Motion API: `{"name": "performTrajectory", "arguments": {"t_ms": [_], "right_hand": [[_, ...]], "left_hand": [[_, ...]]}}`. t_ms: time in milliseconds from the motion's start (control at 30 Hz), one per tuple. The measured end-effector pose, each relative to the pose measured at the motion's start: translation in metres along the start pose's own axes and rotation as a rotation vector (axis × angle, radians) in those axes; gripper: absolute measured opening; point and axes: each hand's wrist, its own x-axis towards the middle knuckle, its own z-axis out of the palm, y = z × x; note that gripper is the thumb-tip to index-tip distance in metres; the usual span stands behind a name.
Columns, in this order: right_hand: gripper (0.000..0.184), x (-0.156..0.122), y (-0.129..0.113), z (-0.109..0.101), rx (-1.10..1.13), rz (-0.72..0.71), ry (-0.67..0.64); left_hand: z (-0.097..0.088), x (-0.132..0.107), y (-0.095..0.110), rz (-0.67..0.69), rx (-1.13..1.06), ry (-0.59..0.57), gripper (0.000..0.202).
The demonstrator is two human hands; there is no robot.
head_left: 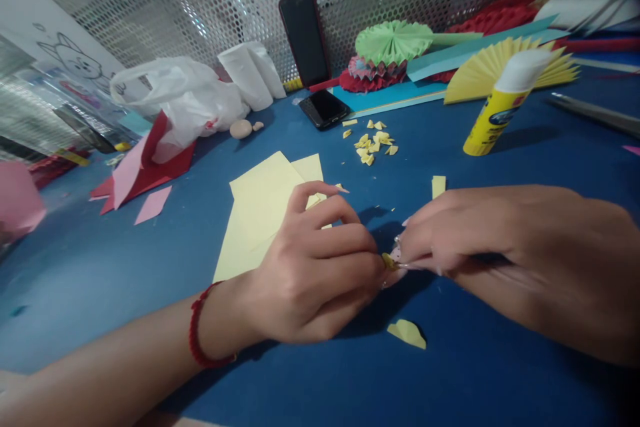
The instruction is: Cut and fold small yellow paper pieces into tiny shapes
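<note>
My left hand [320, 260], with a red cord at the wrist, pinches a small piece of yellow paper [388, 261] between thumb and fingertips. Against the same piece, the fingertips of my right hand [480, 247] are pressed together, so both hands meet on it just above the blue table. Its exact shape is mostly covered by the fingers. Pale yellow sheets [260, 207] lie behind and partly under my left hand. A curved yellow scrap [409, 333] rests nearer to me, and a short yellow strip [439, 186] sits beyond my right hand.
A glue stick [505, 103] stands upright at the right, before a yellow paper fan [480, 73]. Small folded yellow pieces [373, 143] are heaped mid-table. Farther back are phones [324, 109], a green paper rosette [395, 42] and a plastic bag [185, 93]. Red paper [175, 167] lies left.
</note>
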Motion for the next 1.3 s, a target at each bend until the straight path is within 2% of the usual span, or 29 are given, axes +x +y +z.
{"name": "performTrajectory", "arguments": {"t_ms": [100,233,333,433,600,700,867,1167,1300], "right_hand": [[0.028,0.000,-0.002,-0.001,0.017,-0.005,0.043],[0.032,0.002,-0.001,-0.002,-0.013,0.028,0.014],[0.026,0.000,-0.001,-0.001,-0.022,-0.015,0.067],[0.022,-0.003,-0.002,0.000,-0.024,-0.043,0.058],[0.025,-0.007,-0.001,0.001,-0.046,0.018,0.009],[0.026,-0.005,0.000,0.002,-0.037,0.025,-0.009],[0.028,0.006,-0.003,0.001,-0.035,0.092,0.009],[0.027,0.006,-0.003,0.001,0.008,0.054,0.009],[0.024,-0.002,0.000,0.004,-0.044,-0.029,0.100]], "left_hand": [[-0.001,0.001,0.002,-0.005,-0.001,0.003,0.014],[0.000,0.002,0.003,-0.024,-0.016,-0.035,0.014],[0.004,0.001,0.002,-0.032,-0.018,0.027,0.018],[0.004,0.000,0.002,-0.068,0.023,0.040,0.020],[0.001,0.001,0.007,-0.073,0.116,0.004,0.019],[0.002,0.001,0.009,-0.049,0.134,0.028,0.020],[0.002,0.001,0.010,-0.027,0.169,0.026,0.017],[-0.002,0.001,0.008,-0.053,0.155,0.022,0.016],[-0.002,0.001,0.006,-0.054,0.113,-0.003,0.017]]}}
